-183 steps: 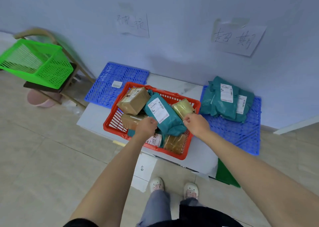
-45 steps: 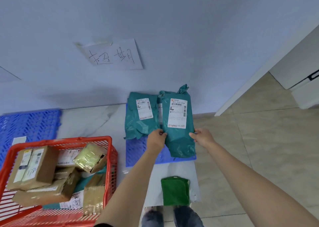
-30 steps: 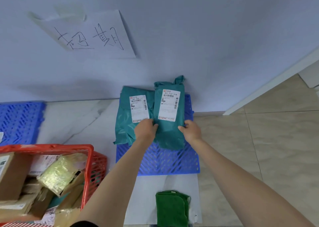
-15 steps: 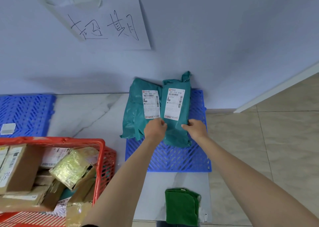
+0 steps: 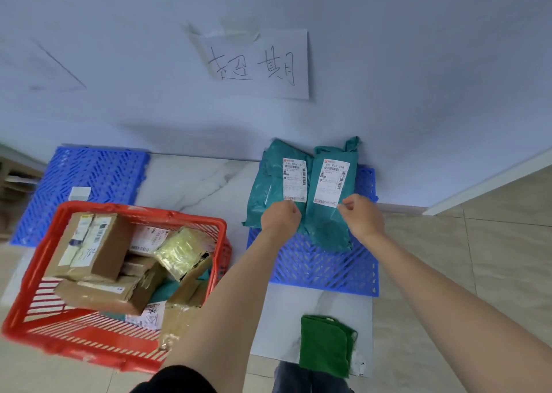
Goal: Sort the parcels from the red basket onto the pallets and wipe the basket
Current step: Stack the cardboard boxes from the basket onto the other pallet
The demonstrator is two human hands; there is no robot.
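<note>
Both hands hover over 2 teal plastic mailer parcels [image 5: 325, 201] on the blue slotted plastic pallet [image 5: 316, 267] at 1 o'clock against the wall. The left hand [image 5: 280, 218] and right hand [image 5: 363, 216] each have a loosely curled grip, holding nothing. The red plastic basket [image 5: 119, 333] of cardboard parcels sits at 9 o'clock; bare pallet lies toward the near edge.
</note>
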